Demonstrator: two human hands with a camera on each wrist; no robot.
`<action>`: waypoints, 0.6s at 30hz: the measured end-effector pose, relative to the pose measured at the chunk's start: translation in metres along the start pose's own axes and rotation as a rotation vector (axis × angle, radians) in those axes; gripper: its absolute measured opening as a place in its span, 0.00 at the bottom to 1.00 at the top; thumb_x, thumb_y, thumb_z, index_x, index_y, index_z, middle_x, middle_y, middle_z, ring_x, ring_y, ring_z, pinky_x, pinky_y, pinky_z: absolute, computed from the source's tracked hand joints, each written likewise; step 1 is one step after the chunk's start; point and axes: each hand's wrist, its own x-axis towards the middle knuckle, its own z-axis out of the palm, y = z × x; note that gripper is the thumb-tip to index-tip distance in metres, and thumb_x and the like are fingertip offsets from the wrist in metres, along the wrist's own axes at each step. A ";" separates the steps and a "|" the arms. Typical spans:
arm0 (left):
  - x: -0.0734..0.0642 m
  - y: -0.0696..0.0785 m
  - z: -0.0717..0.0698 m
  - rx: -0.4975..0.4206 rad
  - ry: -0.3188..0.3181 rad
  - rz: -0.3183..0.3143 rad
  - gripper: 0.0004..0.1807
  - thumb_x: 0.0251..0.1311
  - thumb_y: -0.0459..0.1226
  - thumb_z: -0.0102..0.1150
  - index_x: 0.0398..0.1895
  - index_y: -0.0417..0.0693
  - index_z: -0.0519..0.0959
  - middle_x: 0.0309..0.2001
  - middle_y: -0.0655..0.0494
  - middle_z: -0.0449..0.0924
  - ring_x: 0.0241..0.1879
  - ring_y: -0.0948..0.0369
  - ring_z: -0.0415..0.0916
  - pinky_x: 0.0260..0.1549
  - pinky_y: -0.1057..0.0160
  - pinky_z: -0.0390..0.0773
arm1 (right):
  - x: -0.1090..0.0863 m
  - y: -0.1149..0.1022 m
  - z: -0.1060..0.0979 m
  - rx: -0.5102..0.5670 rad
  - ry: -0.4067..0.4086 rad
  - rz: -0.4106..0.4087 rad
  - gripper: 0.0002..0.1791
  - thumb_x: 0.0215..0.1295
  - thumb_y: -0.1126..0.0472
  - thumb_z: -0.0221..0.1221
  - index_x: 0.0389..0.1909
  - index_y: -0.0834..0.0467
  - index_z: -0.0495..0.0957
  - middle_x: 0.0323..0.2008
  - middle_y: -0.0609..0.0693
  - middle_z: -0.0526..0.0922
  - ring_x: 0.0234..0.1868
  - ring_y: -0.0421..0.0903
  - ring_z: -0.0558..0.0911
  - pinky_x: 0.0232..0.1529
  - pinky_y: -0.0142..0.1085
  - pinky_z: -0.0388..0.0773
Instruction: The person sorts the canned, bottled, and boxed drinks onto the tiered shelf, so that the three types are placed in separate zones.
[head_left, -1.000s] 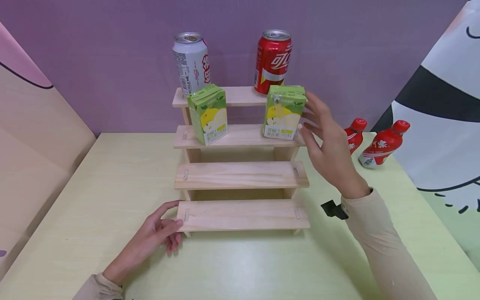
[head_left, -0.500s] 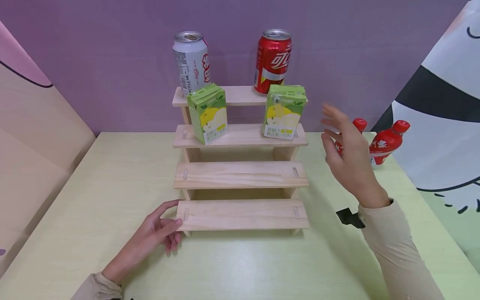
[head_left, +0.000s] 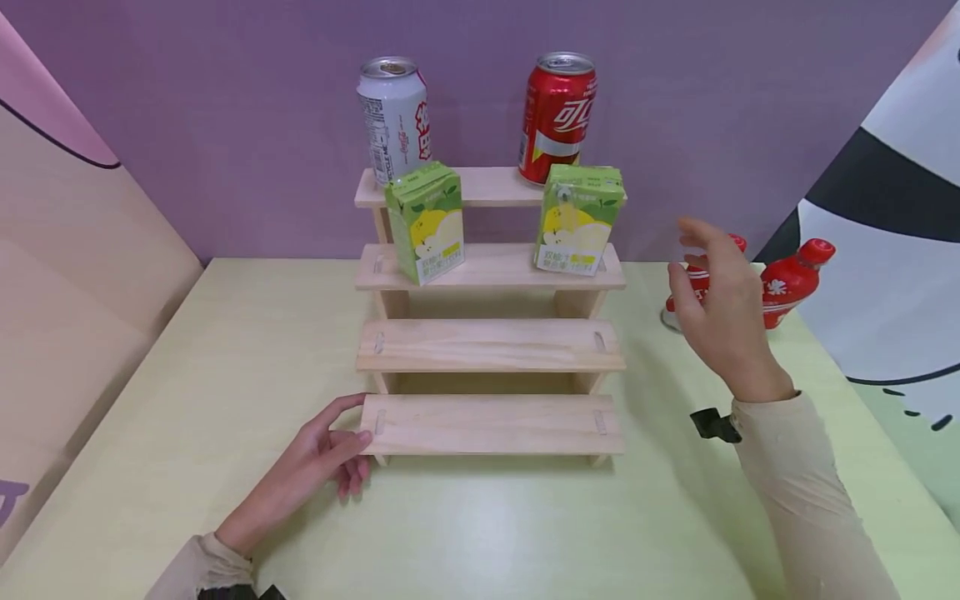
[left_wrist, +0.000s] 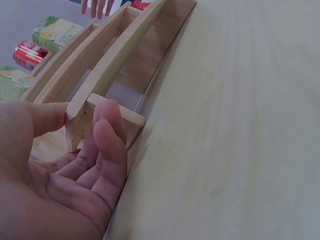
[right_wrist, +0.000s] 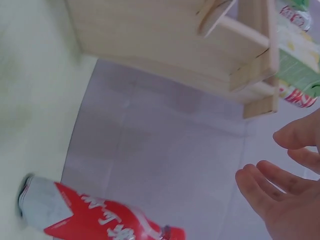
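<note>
My left hand (head_left: 311,467) grips the left end of the lowest step on a four-tier wooden display stand (head_left: 491,425). In the left wrist view, the thumb presses one edge and the fingers curl round the end. Off the stand's right side, my right hand (head_left: 723,317) hangs in the air, fingers loosely bent and holding nothing. In the head view it overlaps two red plastic bottles, partly hiding both; the right wrist view shows one bottle (right_wrist: 95,212) on the table. Two green juice boxes, left (head_left: 427,225) and right (head_left: 579,218), stand on the second tier from the top.
On the top tier stand a white can (head_left: 393,121) at left and a red cola can (head_left: 558,117) at right. The farther-right bottle (head_left: 795,283) is near the table's right edge. A purple backdrop (head_left: 480,50) rises behind the pale table (head_left: 480,542).
My right hand has moved right, away from the right juice box, to in front of the bottles. My left hand keeps its grip. The whole head view has shifted slightly.
</note>
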 end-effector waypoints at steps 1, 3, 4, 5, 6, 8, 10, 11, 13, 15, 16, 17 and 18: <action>0.000 0.000 0.000 0.001 0.003 -0.005 0.27 0.76 0.37 0.49 0.73 0.47 0.55 0.25 0.41 0.80 0.20 0.59 0.76 0.17 0.61 0.79 | 0.000 0.002 0.000 -0.009 0.000 0.016 0.35 0.64 0.69 0.63 0.71 0.54 0.65 0.66 0.55 0.72 0.58 0.59 0.77 0.58 0.32 0.74; 0.001 0.000 0.000 0.004 0.010 -0.019 0.28 0.76 0.39 0.50 0.73 0.48 0.55 0.26 0.41 0.80 0.20 0.59 0.76 0.17 0.60 0.79 | 0.000 0.006 0.001 -0.015 -0.002 0.033 0.35 0.65 0.69 0.62 0.72 0.54 0.65 0.66 0.56 0.72 0.58 0.60 0.76 0.58 0.47 0.77; 0.002 0.000 0.000 0.009 0.011 -0.019 0.28 0.76 0.39 0.50 0.74 0.48 0.55 0.26 0.41 0.80 0.20 0.59 0.76 0.18 0.60 0.79 | 0.001 0.009 0.001 -0.016 -0.001 0.036 0.35 0.65 0.69 0.62 0.72 0.54 0.65 0.66 0.56 0.72 0.58 0.60 0.75 0.57 0.55 0.76; 0.002 0.000 0.000 0.009 0.012 -0.024 0.28 0.76 0.39 0.50 0.74 0.49 0.55 0.26 0.42 0.81 0.20 0.59 0.76 0.18 0.60 0.80 | 0.001 0.011 0.001 -0.016 0.000 0.037 0.35 0.65 0.69 0.62 0.72 0.55 0.64 0.66 0.57 0.72 0.59 0.60 0.75 0.56 0.60 0.75; 0.002 0.000 0.000 0.010 0.012 -0.027 0.28 0.76 0.40 0.50 0.74 0.49 0.54 0.26 0.41 0.81 0.20 0.59 0.77 0.18 0.59 0.80 | 0.001 0.013 0.001 -0.017 0.003 0.036 0.34 0.65 0.69 0.62 0.72 0.55 0.64 0.66 0.57 0.72 0.59 0.61 0.74 0.56 0.62 0.74; 0.002 0.000 0.000 0.012 0.010 -0.032 0.29 0.76 0.40 0.50 0.74 0.49 0.54 0.27 0.40 0.81 0.21 0.58 0.77 0.19 0.58 0.80 | 0.001 0.017 0.000 -0.026 0.010 0.033 0.34 0.64 0.70 0.62 0.72 0.55 0.65 0.66 0.58 0.71 0.60 0.60 0.73 0.56 0.63 0.73; 0.002 0.000 -0.001 0.012 0.007 -0.032 0.29 0.76 0.40 0.50 0.74 0.49 0.53 0.28 0.39 0.81 0.21 0.58 0.77 0.19 0.58 0.81 | 0.001 0.021 -0.001 -0.041 0.009 0.046 0.35 0.64 0.69 0.62 0.72 0.54 0.64 0.66 0.58 0.71 0.62 0.60 0.72 0.56 0.64 0.73; 0.001 0.000 -0.001 0.010 0.007 -0.033 0.29 0.76 0.40 0.49 0.74 0.49 0.54 0.28 0.38 0.81 0.21 0.58 0.77 0.19 0.58 0.81 | 0.001 0.023 -0.001 -0.048 0.005 0.058 0.36 0.64 0.69 0.62 0.72 0.54 0.64 0.67 0.58 0.70 0.63 0.59 0.71 0.55 0.64 0.73; 0.001 0.000 0.000 0.013 0.002 -0.028 0.29 0.76 0.40 0.49 0.74 0.48 0.53 0.28 0.37 0.81 0.21 0.58 0.77 0.19 0.58 0.81 | 0.001 0.027 -0.003 -0.057 -0.006 0.091 0.38 0.63 0.69 0.63 0.73 0.53 0.62 0.69 0.57 0.68 0.65 0.58 0.68 0.55 0.65 0.73; 0.001 0.000 0.000 0.017 0.002 -0.027 0.28 0.76 0.40 0.49 0.74 0.48 0.53 0.28 0.37 0.81 0.21 0.59 0.77 0.19 0.59 0.80 | 0.001 0.031 -0.004 -0.058 -0.022 0.132 0.41 0.62 0.70 0.63 0.75 0.52 0.58 0.71 0.56 0.66 0.69 0.56 0.65 0.57 0.66 0.71; 0.001 0.000 0.000 0.018 0.001 -0.027 0.28 0.76 0.39 0.49 0.74 0.48 0.53 0.28 0.38 0.81 0.21 0.59 0.77 0.19 0.59 0.80 | 0.001 0.032 -0.004 -0.058 -0.028 0.151 0.43 0.62 0.70 0.63 0.76 0.52 0.56 0.71 0.56 0.65 0.70 0.56 0.64 0.57 0.66 0.71; 0.001 0.000 0.000 0.020 0.002 -0.026 0.28 0.76 0.39 0.49 0.74 0.48 0.54 0.27 0.38 0.81 0.21 0.59 0.77 0.18 0.59 0.80 | 0.002 0.034 -0.005 -0.059 -0.032 0.164 0.44 0.62 0.70 0.63 0.76 0.52 0.55 0.72 0.56 0.64 0.71 0.55 0.62 0.58 0.66 0.70; 0.001 0.000 0.000 0.023 0.001 -0.024 0.28 0.76 0.39 0.49 0.74 0.48 0.54 0.27 0.38 0.81 0.21 0.59 0.77 0.18 0.59 0.80 | 0.002 0.036 -0.005 -0.063 -0.032 0.172 0.45 0.61 0.70 0.63 0.76 0.52 0.53 0.72 0.56 0.63 0.72 0.54 0.61 0.59 0.66 0.69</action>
